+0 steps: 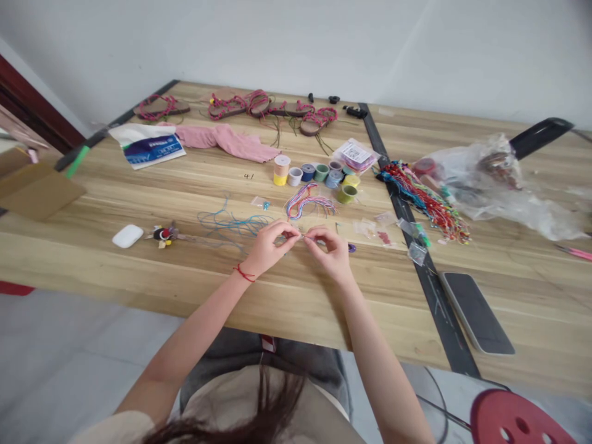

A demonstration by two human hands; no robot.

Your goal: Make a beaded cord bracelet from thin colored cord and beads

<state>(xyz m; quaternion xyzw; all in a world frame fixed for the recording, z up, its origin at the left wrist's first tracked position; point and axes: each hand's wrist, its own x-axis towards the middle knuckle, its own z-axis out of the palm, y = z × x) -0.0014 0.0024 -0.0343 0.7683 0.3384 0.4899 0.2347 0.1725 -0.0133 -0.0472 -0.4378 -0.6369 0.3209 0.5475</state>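
Fingertips pinched, my left hand [272, 243] meets my right hand [332, 250] over the table, almost touching. Something tiny sits between them, too small to make out. A red string bracelet [243, 273] circles my left wrist. Just beyond my fingers lies a looped bundle of pink, white and blue threads [308, 202]. Loose blue-grey threads [235, 223] spread out to the left of my left hand. Near them is a small bag of blue beads [262, 203]. A small purple item [352, 248] shows beside my right hand.
Several thread spools [308, 172] stand behind the bundle. Sandals with pink cords [226, 106] and a pink cloth [226, 140] lie farther back. To the right are colourful cords [430, 200], a plastic bag [490, 185] and a phone [476, 312]; at left, a white case [127, 236].
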